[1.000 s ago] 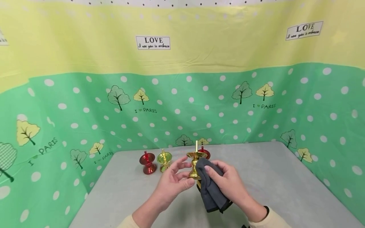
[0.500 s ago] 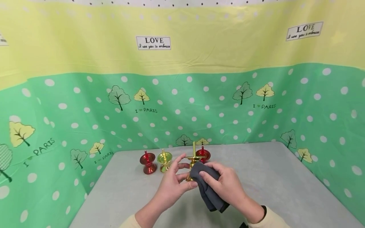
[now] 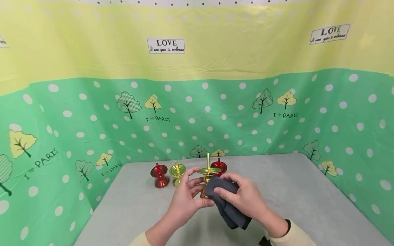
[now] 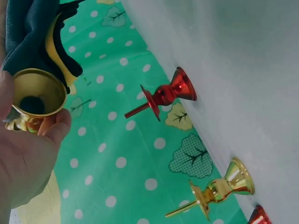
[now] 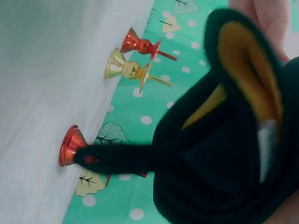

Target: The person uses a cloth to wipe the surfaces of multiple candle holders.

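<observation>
A shiny gold candlestick [image 3: 208, 171], with a dish and an upright spike, is held off the table by my left hand [image 3: 186, 198], whose fingers and thumb are around its lower part. From below, the left wrist view shows its hollow base [image 4: 39, 93]. My right hand [image 3: 246, 196] pinches a dark grey cloth [image 3: 223, 191] with black edging and presses it against the candlestick's stem and base. That cloth hides much of the stem. Its yellow lining [image 5: 245, 60] shows in the right wrist view, where the cloth covers most of the right hand.
Behind the hands on the grey table [image 3: 292, 191] stand a red candlestick [image 3: 159, 176] at left, a gold one [image 3: 177, 172] beside it, and another red one [image 3: 219, 166] farther right. A green and yellow printed curtain [image 3: 231, 112] surrounds the table's back and sides.
The held candlestick has shifted slightly left and down, and its dish has changed tilt. The cloth in my right hand has moved a little left and down with it, covering more of the stem.
</observation>
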Action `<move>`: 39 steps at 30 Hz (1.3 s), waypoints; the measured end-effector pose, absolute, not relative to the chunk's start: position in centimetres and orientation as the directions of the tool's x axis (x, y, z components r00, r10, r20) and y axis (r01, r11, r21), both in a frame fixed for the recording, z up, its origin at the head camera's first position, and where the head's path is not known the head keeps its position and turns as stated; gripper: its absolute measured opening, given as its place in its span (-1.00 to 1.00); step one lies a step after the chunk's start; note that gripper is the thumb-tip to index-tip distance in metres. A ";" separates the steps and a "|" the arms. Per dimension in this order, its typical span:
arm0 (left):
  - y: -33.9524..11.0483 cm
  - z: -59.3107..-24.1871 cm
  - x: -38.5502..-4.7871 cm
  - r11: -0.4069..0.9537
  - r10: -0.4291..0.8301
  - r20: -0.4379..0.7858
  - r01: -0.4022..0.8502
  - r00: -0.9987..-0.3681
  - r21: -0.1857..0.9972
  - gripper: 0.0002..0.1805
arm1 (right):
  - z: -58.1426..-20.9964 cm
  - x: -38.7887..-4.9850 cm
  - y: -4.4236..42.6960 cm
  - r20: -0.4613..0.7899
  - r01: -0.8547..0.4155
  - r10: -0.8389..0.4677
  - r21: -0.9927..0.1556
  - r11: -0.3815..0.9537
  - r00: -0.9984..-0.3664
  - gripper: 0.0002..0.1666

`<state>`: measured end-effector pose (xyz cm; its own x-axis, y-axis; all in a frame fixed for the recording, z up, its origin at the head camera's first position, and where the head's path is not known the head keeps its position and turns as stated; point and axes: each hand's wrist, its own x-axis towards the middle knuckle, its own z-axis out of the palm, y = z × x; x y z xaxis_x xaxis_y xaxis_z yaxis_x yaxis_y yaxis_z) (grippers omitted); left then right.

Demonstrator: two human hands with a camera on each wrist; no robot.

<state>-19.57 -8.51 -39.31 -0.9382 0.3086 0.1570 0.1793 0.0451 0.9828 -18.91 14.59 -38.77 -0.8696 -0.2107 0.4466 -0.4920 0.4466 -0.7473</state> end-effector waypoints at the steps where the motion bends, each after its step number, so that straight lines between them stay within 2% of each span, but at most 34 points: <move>1: -8.6 -39.3 -19.5 0.022 0.314 0.158 0.174 -0.936 0.984 0.10 | -38.7 -19.1 14.8 0.407 -0.458 -0.210 -0.784 0.420 -0.889 -0.69; 4: -8.7 -39.4 -19.6 -0.040 0.336 0.164 0.160 -0.927 0.986 0.09 | -38.7 -19.5 15.2 0.316 -0.367 -0.196 -0.861 0.353 -0.928 -0.69; 6: -8.7 -39.4 -19.8 -0.069 0.348 0.162 0.148 -0.923 0.987 0.09 | -38.8 -19.4 15.2 0.319 -0.367 -0.188 -0.862 0.350 -0.929 -0.69; 8: -8.7 -39.6 -19.9 -0.054 0.350 0.165 0.156 -0.922 0.986 0.09 | -38.9 -19.1 15.0 0.407 -0.454 -0.201 -0.800 0.392 -0.891 -0.71; 11: -8.8 -39.7 -19.9 0.029 0.330 0.187 0.208 -0.925 0.978 0.08 | -39.0 -18.6 14.7 0.566 -0.603 -0.233 -0.655 0.456 -0.791 -0.74; 13: -9.0 -39.7 -19.9 0.061 0.323 0.205 0.236 -0.924 0.970 0.08 | -39.0 -18.7 14.8 0.594 -0.639 -0.257 -0.627 0.445 -0.762 -0.76; 15: -9.2 -39.7 -20.0 0.050 0.339 0.219 0.250 -0.915 0.967 0.07 | -39.0 -19.1 15.2 0.520 -0.592 -0.284 -0.717 0.368 -0.806 -0.76; 18: -9.5 -39.6 -20.0 -0.030 0.399 0.220 0.228 -0.890 0.973 0.08 | -39.1 -20.1 16.2 0.309 -0.397 -0.343 -0.890 0.224 -0.887 -0.70; 21: -9.5 -39.6 -20.1 -0.067 0.432 0.202 0.191 -0.879 0.979 0.11 | -39.3 -20.5 16.7 0.173 -0.244 -0.364 -0.957 0.159 -0.915 -0.60; 24: -9.4 -39.7 -20.3 -0.039 0.413 0.193 0.194 -0.890 0.980 0.14 | -39.2 -20.0 16.2 0.194 -0.260 -0.293 -0.944 0.205 -0.936 -0.57; 27: -9.4 -39.7 -20.3 0.022 0.387 0.204 0.231 -0.899 0.973 0.10 | -38.8 -19.1 15.1 0.314 -0.354 -0.171 -0.878 0.321 -0.934 -0.65; 30: -9.4 -39.7 -20.1 0.078 0.377 0.219 0.267 -0.900 0.961 0.07 | -38.6 -18.2 14.2 0.510 -0.485 -0.098 -0.717 0.500 -0.855 -0.73; 34: -9.1 -39.6 -19.6 0.116 0.352 0.238 0.295 -0.905 0.948 0.16 | -38.6 -17.2 13.3 0.734 -0.569 -0.120 -0.401 0.718 -0.669 -0.66; 37: -8.6 -39.6 -19.2 0.141 0.305 0.259 0.312 -0.916 0.939 0.27 | -38.6 -16.7 12.8 0.801 -0.579 -0.163 -0.258 0.774 -0.576 -0.59; 39: -8.5 -39.5 -19.0 0.159 0.287 0.271 0.325 -0.919 0.932 0.29 | -38.7 -16.6 12.7 0.818 -0.609 -0.180 -0.241 0.756 -0.547 -0.59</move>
<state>-18.97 -8.47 -39.50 -0.9189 0.2866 0.2712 0.3248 0.1591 0.9323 -16.64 12.72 -38.68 -0.5465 -0.1802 0.8178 -0.6092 0.7556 -0.2406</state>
